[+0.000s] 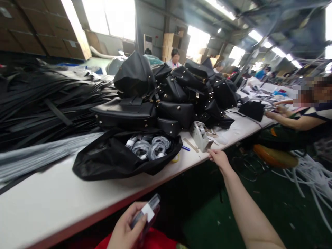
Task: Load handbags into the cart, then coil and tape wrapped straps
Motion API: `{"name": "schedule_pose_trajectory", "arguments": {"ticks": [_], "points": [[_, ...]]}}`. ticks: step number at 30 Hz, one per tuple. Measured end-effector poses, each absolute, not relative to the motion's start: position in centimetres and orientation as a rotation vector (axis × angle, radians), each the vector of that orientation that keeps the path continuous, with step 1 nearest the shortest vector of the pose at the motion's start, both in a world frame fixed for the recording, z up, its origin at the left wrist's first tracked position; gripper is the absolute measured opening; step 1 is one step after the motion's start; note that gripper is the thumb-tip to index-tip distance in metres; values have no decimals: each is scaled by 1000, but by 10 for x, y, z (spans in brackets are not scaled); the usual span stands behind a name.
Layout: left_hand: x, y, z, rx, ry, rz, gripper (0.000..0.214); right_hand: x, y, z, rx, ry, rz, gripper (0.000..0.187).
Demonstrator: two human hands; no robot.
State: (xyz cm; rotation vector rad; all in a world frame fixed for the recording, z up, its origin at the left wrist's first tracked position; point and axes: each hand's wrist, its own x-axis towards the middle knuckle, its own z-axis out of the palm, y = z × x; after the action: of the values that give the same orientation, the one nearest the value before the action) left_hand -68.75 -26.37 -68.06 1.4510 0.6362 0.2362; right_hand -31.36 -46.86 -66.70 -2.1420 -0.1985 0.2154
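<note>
My left hand (129,223), low in front of the table edge, is closed around a dark coiled bundle in clear plastic (155,200) with a white band or label (147,211). My right hand (219,159) reaches out to the tape dispenser (199,136), thumb and finger pinched at its front lip on what looks like the tape end; the clear strip is hard to make out. Left of the dispenser lies an open black cloth bag (103,160) holding several coiled bundles in plastic (158,147). A blue pen (185,148) and a yellow tape roll (176,158) are beside it.
Black handbags (176,110) are piled behind the dispenser. Long black strips (52,100) cover the table's left. At right a person (303,117) works at the same white table (52,204), near a yellow stool (275,155) and white tubing (311,180) on the floor.
</note>
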Motion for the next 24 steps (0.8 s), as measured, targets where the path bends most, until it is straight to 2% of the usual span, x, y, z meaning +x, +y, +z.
{"name": "schedule_pose_trajectory", "arguments": {"ticks": [4,9,24], "points": [[-683,-265,-670,1612,664,391,28,-430,-416,-660,-1805,-563,589,37],[-692,-266,-670,1709,715,565,22,-550,-372,-655,-1462,-750,1105,36],[-735,-251,-673,1843,841,733,25,-595,-327,-674,-1545,-666,1295,48]]}}
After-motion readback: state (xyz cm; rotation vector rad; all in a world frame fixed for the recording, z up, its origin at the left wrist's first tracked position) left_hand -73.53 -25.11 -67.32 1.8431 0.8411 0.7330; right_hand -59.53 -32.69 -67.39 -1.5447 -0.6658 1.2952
